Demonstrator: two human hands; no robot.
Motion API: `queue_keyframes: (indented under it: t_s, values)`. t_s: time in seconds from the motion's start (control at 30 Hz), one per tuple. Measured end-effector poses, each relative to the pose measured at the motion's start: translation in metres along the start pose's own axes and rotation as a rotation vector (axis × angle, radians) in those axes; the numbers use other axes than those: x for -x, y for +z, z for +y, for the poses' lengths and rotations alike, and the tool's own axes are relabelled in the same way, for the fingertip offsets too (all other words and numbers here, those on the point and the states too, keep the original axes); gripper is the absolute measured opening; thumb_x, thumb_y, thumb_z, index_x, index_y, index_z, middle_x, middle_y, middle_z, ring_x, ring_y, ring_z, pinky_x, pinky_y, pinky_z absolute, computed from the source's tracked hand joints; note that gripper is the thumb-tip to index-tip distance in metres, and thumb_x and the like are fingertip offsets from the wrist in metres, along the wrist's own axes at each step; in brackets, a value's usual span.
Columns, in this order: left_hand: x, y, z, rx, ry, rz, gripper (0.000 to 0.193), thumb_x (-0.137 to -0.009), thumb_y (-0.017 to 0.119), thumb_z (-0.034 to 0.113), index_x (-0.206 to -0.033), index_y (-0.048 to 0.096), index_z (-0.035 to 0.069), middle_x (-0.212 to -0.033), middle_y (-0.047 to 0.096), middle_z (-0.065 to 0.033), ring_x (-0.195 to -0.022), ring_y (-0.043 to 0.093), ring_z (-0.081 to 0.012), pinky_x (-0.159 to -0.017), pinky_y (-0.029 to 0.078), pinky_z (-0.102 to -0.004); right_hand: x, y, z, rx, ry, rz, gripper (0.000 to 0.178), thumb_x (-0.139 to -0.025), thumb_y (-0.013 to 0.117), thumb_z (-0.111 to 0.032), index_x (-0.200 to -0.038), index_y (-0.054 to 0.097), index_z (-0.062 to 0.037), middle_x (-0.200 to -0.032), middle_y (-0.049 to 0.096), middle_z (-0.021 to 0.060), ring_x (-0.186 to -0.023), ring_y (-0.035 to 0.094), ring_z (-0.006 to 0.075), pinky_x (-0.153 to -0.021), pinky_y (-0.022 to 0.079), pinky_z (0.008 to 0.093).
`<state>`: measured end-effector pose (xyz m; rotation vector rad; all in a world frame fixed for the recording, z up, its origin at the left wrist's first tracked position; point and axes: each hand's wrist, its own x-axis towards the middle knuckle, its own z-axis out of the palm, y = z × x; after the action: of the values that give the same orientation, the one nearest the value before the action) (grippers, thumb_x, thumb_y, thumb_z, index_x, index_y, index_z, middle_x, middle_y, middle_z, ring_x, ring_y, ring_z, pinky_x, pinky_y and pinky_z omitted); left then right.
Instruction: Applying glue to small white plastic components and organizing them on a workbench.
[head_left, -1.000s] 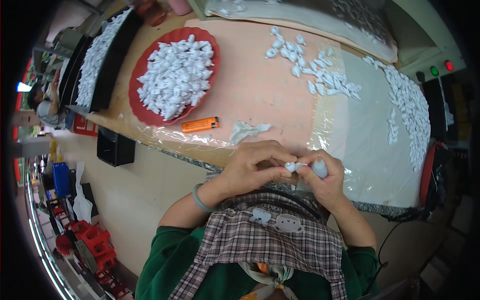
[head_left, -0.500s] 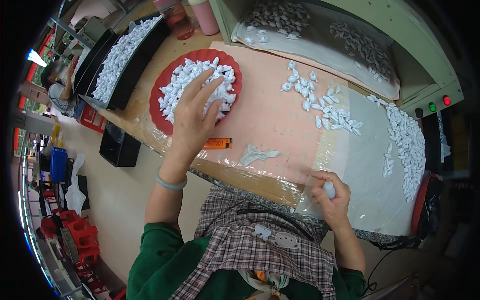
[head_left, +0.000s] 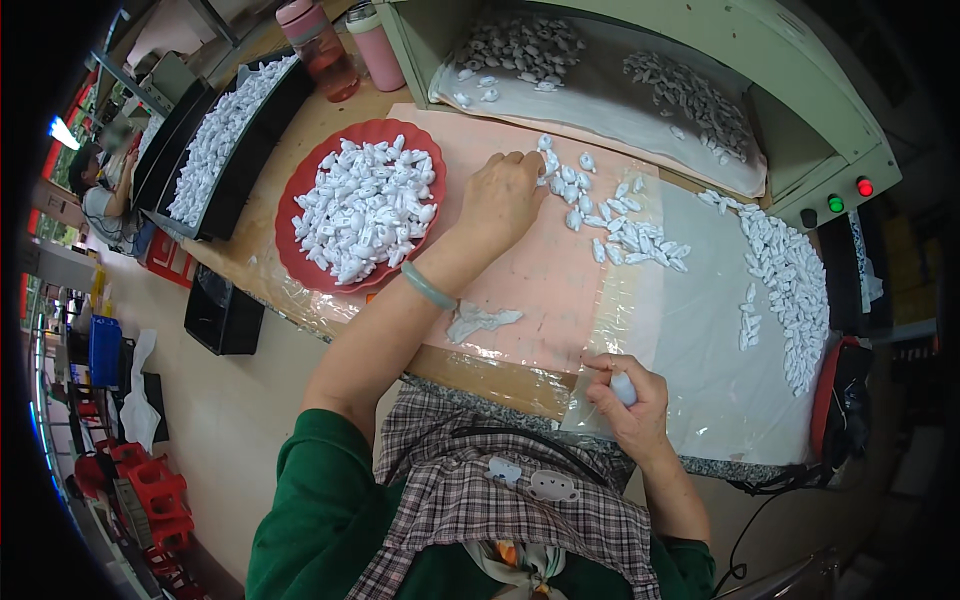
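Left hand point(head_left: 503, 196) off red tray point(head_left: 312, 268)

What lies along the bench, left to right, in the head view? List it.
Black tray of white pieces → red plate of white pieces → left hand → loose white pieces on the pink mat → row of white pieces on clear film.

I wear a dark green long-sleeved top, both sleeves pushed up above my elbows, under a brown-and-white plaid apron point(head_left: 500, 500). A pale green bangle point(head_left: 428, 287) circles my left wrist, at ten o'clock from the apron's white clips point(head_left: 530, 480).
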<state>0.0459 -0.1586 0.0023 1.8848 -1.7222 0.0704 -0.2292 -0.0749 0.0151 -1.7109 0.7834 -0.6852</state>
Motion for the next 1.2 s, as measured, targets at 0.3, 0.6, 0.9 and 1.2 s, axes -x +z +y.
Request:
queue_keyframes:
  t_s: [0.3,0.6,0.9,1.2]
  values:
    - [0.026,-0.016,0.001,0.352,0.017,0.084,0.02,-0.072,0.062,-0.001,-0.091,0.055,0.0,-0.092,0.059,-0.0167,-0.08,0.061,-0.0319,-0.069,0.051,-0.0379,0.006,0.003,0.008,-0.045,0.094,0.051,0.026,-0.081,0.066,-0.007,-0.105,0.06,-0.0007,-0.072,0.057,0.0011,-0.063,0.054,0.0076,-0.055,0.043,0.0206]
    - [0.094,-0.05,0.029,1.376,-0.319,-0.364,0.027,-0.078,0.067,0.0,-0.105,0.064,-0.001,-0.095,0.065,-0.0046,-0.084,0.06,-0.0089,-0.075,0.05,-0.0223,-0.002,0.01,0.006,-0.449,0.017,0.093,0.035,-0.085,0.061,-0.021,-0.107,0.037,-0.0071,-0.093,0.051,0.0104,-0.061,0.049,0.0113,-0.046,0.036,0.0187]
    - [0.123,-0.057,0.039,1.865,-0.499,-0.473,0.028,-0.086,0.062,0.004,-0.113,0.061,-0.002,-0.094,0.065,-0.0059,-0.082,0.063,-0.0111,-0.076,0.052,-0.0235,0.005,-0.002,0.016,-0.431,-0.051,0.204,0.031,-0.086,0.062,-0.016,-0.111,0.047,-0.0038,-0.11,0.049,0.0082,-0.065,0.049,0.0099,-0.045,0.032,0.0157]
    - [0.136,-0.062,0.039,1.924,-0.512,-0.538,0.033,-0.083,0.062,0.001,-0.116,0.058,-0.003,-0.099,0.064,-0.0098,-0.089,0.062,-0.0141,-0.081,0.049,-0.0254,-0.014,0.006,-0.002,-0.556,-0.005,0.381,0.039,-0.079,0.072,-0.008,-0.109,0.047,-0.0051,-0.096,0.057,0.0129,-0.063,0.052,0.0111,-0.048,0.038,0.0165]
